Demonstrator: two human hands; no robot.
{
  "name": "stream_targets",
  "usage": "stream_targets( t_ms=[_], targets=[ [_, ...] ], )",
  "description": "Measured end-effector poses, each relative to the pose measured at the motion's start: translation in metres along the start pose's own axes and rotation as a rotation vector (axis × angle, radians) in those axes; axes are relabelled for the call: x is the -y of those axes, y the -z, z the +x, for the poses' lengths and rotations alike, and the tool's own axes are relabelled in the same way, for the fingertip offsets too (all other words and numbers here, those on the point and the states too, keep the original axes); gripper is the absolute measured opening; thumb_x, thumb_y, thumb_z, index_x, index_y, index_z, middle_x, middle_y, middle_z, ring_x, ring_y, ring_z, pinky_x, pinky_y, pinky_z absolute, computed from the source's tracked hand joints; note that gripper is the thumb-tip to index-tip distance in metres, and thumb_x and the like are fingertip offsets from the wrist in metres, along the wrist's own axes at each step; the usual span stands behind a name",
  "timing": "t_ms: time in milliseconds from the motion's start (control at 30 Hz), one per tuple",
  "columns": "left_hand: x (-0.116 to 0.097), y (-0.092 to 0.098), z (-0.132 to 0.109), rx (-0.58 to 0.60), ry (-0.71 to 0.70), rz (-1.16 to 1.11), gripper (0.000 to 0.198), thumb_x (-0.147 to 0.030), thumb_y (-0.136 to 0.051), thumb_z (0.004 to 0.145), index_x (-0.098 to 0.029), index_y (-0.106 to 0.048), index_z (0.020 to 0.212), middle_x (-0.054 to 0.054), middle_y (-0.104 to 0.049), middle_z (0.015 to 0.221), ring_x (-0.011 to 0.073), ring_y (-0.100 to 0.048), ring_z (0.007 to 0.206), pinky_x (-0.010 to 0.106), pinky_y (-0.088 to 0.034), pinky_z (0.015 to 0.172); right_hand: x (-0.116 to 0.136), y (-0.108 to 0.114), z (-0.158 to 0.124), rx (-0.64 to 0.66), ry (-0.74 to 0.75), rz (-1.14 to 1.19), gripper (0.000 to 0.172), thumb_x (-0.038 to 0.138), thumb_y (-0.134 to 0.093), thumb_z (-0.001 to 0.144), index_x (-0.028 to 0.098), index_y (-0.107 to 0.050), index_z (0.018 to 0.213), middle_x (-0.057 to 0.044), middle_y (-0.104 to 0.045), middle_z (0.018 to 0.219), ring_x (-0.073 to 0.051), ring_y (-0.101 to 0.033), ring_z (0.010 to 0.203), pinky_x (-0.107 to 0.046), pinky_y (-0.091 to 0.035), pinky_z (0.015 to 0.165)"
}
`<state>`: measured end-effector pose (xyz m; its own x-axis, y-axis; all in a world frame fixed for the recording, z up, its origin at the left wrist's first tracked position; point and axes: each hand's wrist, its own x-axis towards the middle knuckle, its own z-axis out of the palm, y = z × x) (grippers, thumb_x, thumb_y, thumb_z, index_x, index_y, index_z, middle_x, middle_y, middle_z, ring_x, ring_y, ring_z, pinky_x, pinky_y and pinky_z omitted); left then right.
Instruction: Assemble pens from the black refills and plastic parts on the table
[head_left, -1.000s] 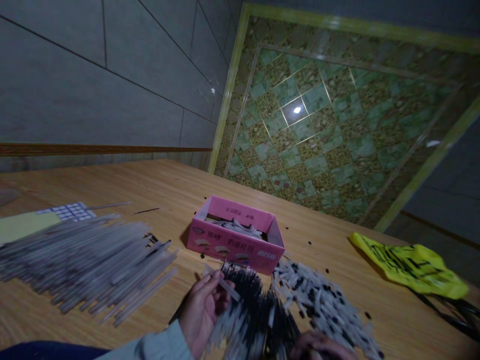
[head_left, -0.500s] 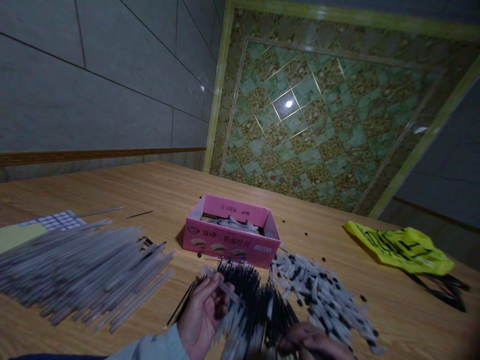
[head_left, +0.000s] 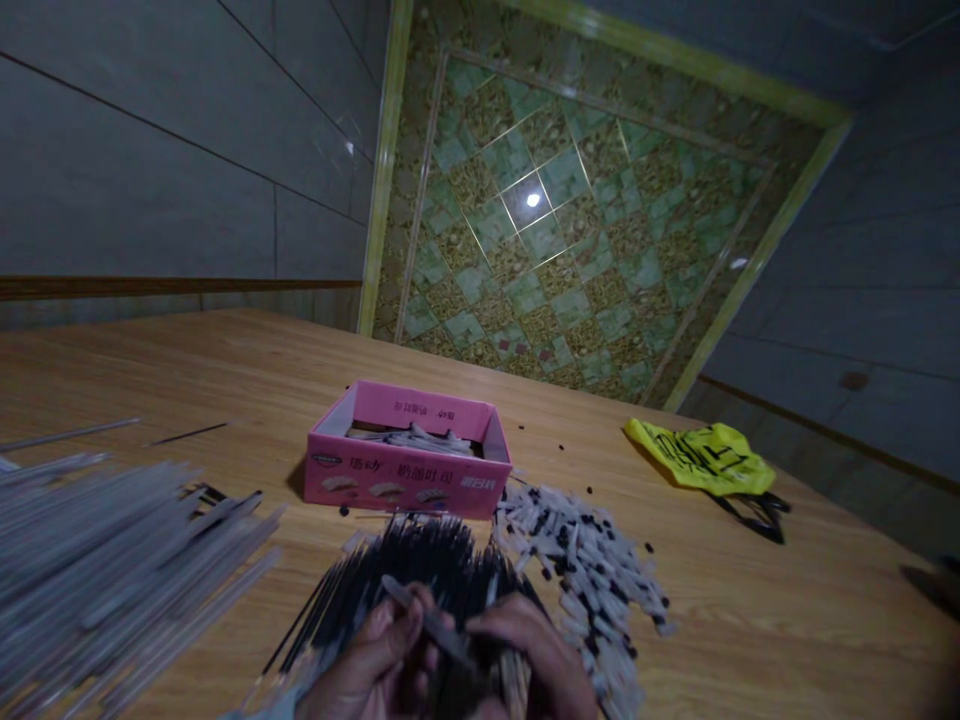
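Note:
My left hand (head_left: 379, 645) is closed, pinching a short translucent plastic tube (head_left: 427, 620) that slants down towards my other hand. Close beside it, my right hand (head_left: 536, 645) is curled and blurred; its fingertips meet the tube's lower end, and what they hold is hidden. Beneath and beyond both hands spreads a pile of thin black sticks (head_left: 420, 555) with pale ends. To the right lies a heap of short translucent tubes with black tips (head_left: 577, 550). A pink cardboard box (head_left: 405, 480) stands just behind the sticks, with pale pieces inside.
Long clear plastic tubes (head_left: 127, 570) lie in a large pile at the left. A yellow plastic bag (head_left: 701, 455) rests at the right, with a black strap-like item (head_left: 750, 515) beside it. Small black bits dot the wooden table (head_left: 750, 620). Tiled walls (head_left: 165, 180) rise behind.
My right hand has come in from the lower right to meet my left hand. The left hand still holds the tube, now lower. The view has shifted to the right.

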<state>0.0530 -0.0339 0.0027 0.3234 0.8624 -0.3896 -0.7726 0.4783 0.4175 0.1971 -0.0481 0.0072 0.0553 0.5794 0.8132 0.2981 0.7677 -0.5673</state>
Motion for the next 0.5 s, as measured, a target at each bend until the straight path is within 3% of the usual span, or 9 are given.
stream_targets(
  t_ms=[67, 167, 333, 500],
  targets=[
    [-0.008, 0.001, 0.004, -0.064, -0.035, -0.11, 0.015, -0.004, -0.07, 0.065, -0.014, -0.062, 0.073, 0.001, -0.065, 0.064, 0.0071, -0.059, 0.047, 0.013, -0.049, 0.041, -0.003, 0.013, 0.006, 0.015, -0.124, -0.124, 0.035, 0.052, -0.05, 0.081, 0.025, -0.06, 0.101, -0.005, -0.064, 0.082, -0.02, -0.061, 0.068, -0.03, -0.047, 0.06],
    [-0.019, 0.0, 0.011, -0.093, -0.114, -0.212, 0.016, -0.001, -0.052, 0.079, -0.011, -0.062, 0.072, 0.005, -0.065, 0.067, 0.0055, -0.059, 0.047, 0.012, -0.05, 0.041, -0.018, 0.041, 0.019, 0.068, -0.304, -0.439, 0.016, 0.033, -0.051, 0.085, 0.023, -0.06, 0.094, -0.005, -0.064, 0.09, -0.021, -0.059, 0.082, -0.032, -0.046, 0.071],
    [-0.018, 0.0, 0.014, -0.13, -0.182, -0.17, 0.024, 0.003, -0.044, 0.081, -0.009, -0.062, 0.069, 0.007, -0.067, 0.069, 0.0072, -0.062, 0.05, 0.013, -0.053, 0.043, -0.057, 0.074, 0.028, 0.334, -0.295, -1.029, 0.012, 0.018, -0.053, 0.08, 0.023, -0.063, 0.082, -0.007, -0.062, 0.082, -0.026, -0.054, 0.081, -0.034, -0.041, 0.066],
    [-0.013, -0.001, 0.013, -0.154, -0.164, -0.141, 0.024, 0.005, -0.046, 0.079, -0.009, -0.063, 0.069, 0.008, -0.068, 0.068, 0.0084, -0.062, 0.05, 0.014, -0.053, 0.043, -0.074, 0.075, 0.021, 0.448, -0.276, -1.145, 0.016, 0.014, -0.05, 0.081, 0.022, -0.063, 0.074, -0.007, -0.061, 0.077, -0.023, -0.054, 0.078, -0.031, -0.039, 0.065]
  ],
)
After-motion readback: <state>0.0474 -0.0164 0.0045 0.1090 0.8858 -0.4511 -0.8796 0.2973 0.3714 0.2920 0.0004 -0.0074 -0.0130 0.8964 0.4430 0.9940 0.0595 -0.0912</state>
